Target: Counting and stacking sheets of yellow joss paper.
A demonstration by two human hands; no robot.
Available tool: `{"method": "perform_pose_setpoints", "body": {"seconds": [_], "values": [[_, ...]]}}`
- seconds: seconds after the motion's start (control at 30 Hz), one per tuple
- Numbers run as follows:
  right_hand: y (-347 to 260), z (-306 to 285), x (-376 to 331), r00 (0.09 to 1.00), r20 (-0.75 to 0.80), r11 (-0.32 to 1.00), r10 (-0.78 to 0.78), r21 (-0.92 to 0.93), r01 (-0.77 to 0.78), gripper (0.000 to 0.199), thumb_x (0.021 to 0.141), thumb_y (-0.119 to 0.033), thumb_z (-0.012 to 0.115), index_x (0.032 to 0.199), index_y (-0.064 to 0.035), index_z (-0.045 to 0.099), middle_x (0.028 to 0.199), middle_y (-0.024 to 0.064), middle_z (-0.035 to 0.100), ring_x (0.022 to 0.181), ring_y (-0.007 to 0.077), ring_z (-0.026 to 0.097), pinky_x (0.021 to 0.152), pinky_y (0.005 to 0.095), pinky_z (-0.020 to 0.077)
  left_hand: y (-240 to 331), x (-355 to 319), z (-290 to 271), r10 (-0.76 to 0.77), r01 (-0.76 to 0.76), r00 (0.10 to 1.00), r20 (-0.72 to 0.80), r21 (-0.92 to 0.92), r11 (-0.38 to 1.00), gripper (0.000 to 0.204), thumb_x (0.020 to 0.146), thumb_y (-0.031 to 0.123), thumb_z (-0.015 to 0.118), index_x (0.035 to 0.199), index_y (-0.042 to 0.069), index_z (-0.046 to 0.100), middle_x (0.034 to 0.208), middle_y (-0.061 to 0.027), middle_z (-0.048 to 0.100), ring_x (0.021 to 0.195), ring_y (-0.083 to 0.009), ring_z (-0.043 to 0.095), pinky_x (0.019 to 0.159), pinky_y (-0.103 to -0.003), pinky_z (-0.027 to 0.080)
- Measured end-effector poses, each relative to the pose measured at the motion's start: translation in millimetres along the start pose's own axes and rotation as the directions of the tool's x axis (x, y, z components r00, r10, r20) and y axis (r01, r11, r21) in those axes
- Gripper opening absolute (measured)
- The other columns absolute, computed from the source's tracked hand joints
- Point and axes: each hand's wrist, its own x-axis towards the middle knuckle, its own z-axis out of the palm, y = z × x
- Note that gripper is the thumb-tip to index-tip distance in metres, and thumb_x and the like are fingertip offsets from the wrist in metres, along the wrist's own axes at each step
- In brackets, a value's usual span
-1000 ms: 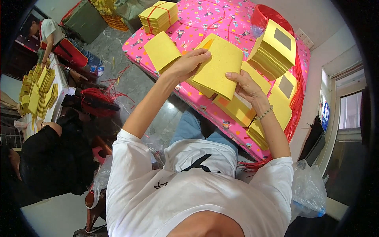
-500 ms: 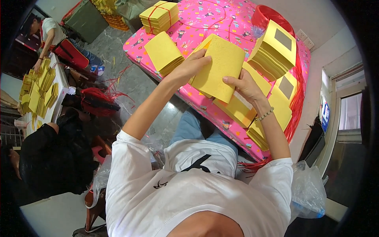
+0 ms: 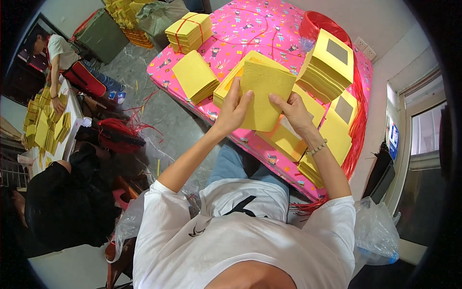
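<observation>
Held upright before me is a sheaf of rough yellow paper (image 3: 264,98); its thickness is hard to tell. My left hand (image 3: 232,113) grips its left edge, thumb on the near face. On the right edge, my right hand (image 3: 294,111) pinches it the same way, its thumb also in front. Behind the sheaf sits a yellow paper stack (image 3: 226,89), partly covered by it. Beyond my left hand lies another paper stack (image 3: 195,76). Past my right hand stands a tall paper stack (image 3: 325,72) with a grey rectangle on top. A lower stack (image 3: 284,139) is beneath my right hand.
A pink patterned cover (image 3: 240,24) spreads under the stacks. Red strapping (image 3: 353,144) trails down its right edge. At the back left is a red-tied paper bundle (image 3: 190,31). Another person (image 3: 62,53) works at a white table (image 3: 72,120) on the left.
The sheaf now stands more upright. My left hand has moved from its upper part down to the left edge, and my right thumb has shifted slightly left.
</observation>
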Motion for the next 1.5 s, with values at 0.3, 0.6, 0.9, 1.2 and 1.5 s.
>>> {"method": "perform_pose_setpoints", "body": {"seconds": [0.3,0.6,0.9,1.2,1.5], "values": [[-2,7,-9,0.992,0.015,0.98,-0.127,-0.152,0.128,0.033,0.086,-0.021,0.065,0.108,0.0021,0.061,0.097,0.0071,0.065,0.086,0.012,0.06,0.079,0.0269,0.0479,11,-11,-1,-0.032,0.035,0.998,-0.052,0.067,0.997,0.025,0.094,0.013,0.045,0.115,0.0,0.039,0.1,-0.0107,0.054,0.096,-0.0149,0.051,0.082,-0.03,0.042],[-5,14,-6,0.935,-0.15,0.947,-0.32,-0.054,0.315,0.024,0.091,-0.02,0.059,0.1,0.0016,0.063,0.089,0.0011,0.065,0.077,0.0032,0.054,0.068,0.0203,0.0444,15,-11,-5,-0.111,0.111,0.994,-0.024,0.029,0.993,0.024,0.094,0.016,0.048,0.112,0.002,0.043,0.102,-0.0069,0.054,0.095,-0.0123,0.05,0.082,-0.029,0.042],[-8,11,-3,0.96,-0.176,0.973,-0.22,0.035,0.229,0.027,0.091,-0.023,0.058,0.1,0.0015,0.063,0.086,0.0021,0.065,0.073,0.0046,0.057,0.064,0.0213,0.0472,11,-17,-8,-0.159,0.157,0.987,-0.038,-0.045,0.987,0.027,0.095,0.013,0.045,0.118,0.0,0.041,0.108,-0.0076,0.053,0.101,-0.0112,0.049,0.087,-0.027,0.039],[-5,14,-14,0.999,0.006,0.994,-0.052,-0.095,0.052,0.031,0.089,-0.025,0.06,0.101,0.0036,0.064,0.086,0.0046,0.066,0.073,0.0085,0.061,0.065,0.0241,0.0512,13,-15,-11,-0.117,0.109,0.99,-0.078,-0.108,0.988,0.035,0.094,0.009,0.043,0.127,0.0,0.036,0.117,-0.0097,0.05,0.11,-0.0142,0.046,0.092,-0.029,0.038],[2,22,-15,0.994,0.11,0.968,-0.013,-0.246,0.04,0.031,0.089,-0.027,0.061,0.097,0.0029,0.065,0.081,0.0035,0.066,0.068,0.0053,0.058,0.057,0.0206,0.0451,14,-23,-22,-0.143,0.131,0.982,-0.125,-0.099,0.986,0.035,0.095,0.008,0.042,0.128,-0.001,0.035,0.12,-0.0103,0.05,0.11,-0.0146,0.047,0.094,-0.029,0.037]]}}
